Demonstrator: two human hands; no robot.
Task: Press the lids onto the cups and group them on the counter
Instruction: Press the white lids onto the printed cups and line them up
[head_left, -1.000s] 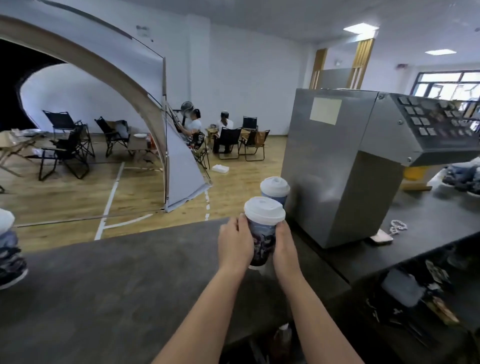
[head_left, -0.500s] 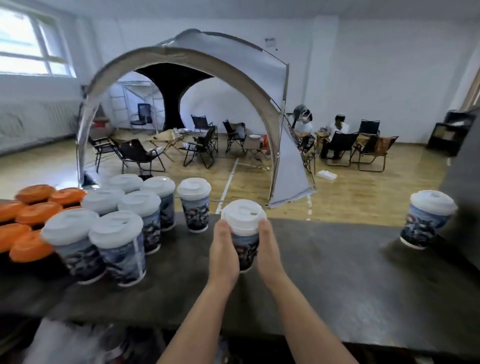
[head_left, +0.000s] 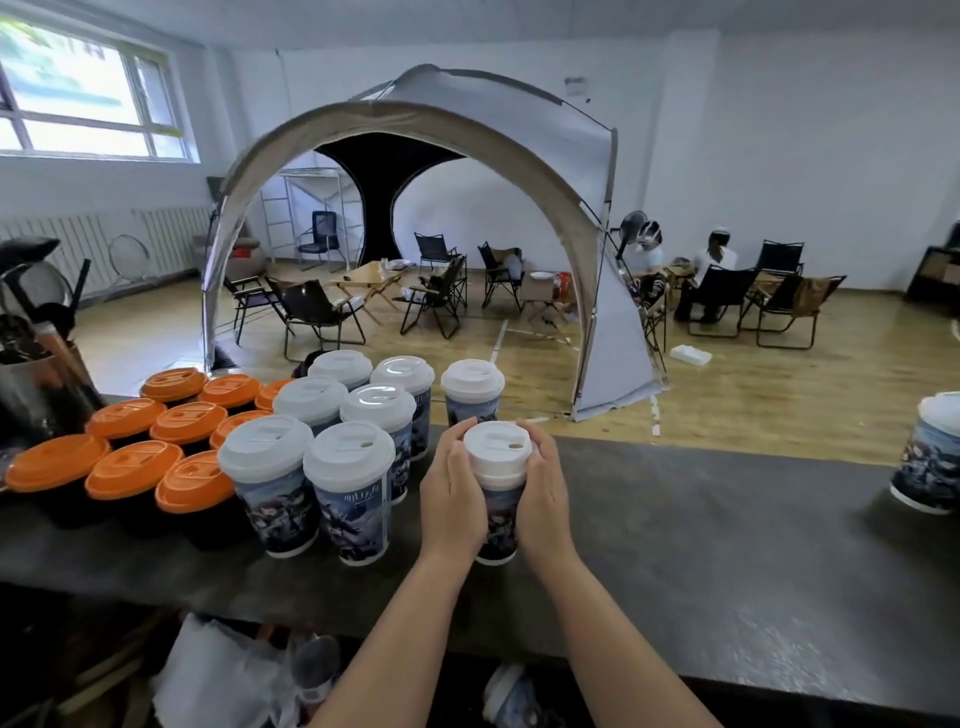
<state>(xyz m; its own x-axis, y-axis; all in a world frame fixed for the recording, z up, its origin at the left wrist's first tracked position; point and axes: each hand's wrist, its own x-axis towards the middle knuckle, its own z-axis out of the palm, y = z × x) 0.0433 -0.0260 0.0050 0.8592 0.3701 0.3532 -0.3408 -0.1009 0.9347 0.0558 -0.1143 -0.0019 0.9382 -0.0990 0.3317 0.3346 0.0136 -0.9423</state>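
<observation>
Grip: left hand (head_left: 453, 488), right hand (head_left: 541, 486) wrapped round lidded cup (head_left: 497, 480) | on counter (head_left: 701, 545)

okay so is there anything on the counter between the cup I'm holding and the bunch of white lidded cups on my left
Nothing visible. The held cup, gripped by the left hand and right hand, sits just right of the white-lidded group. Only a narrow strip of bare counter, partly hidden by the left hand, separates them.

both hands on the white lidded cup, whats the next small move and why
Probably slide the held cup a little left and release: left hand and right hand grip it just right of the white-lidded group, with a gap between them.
</observation>
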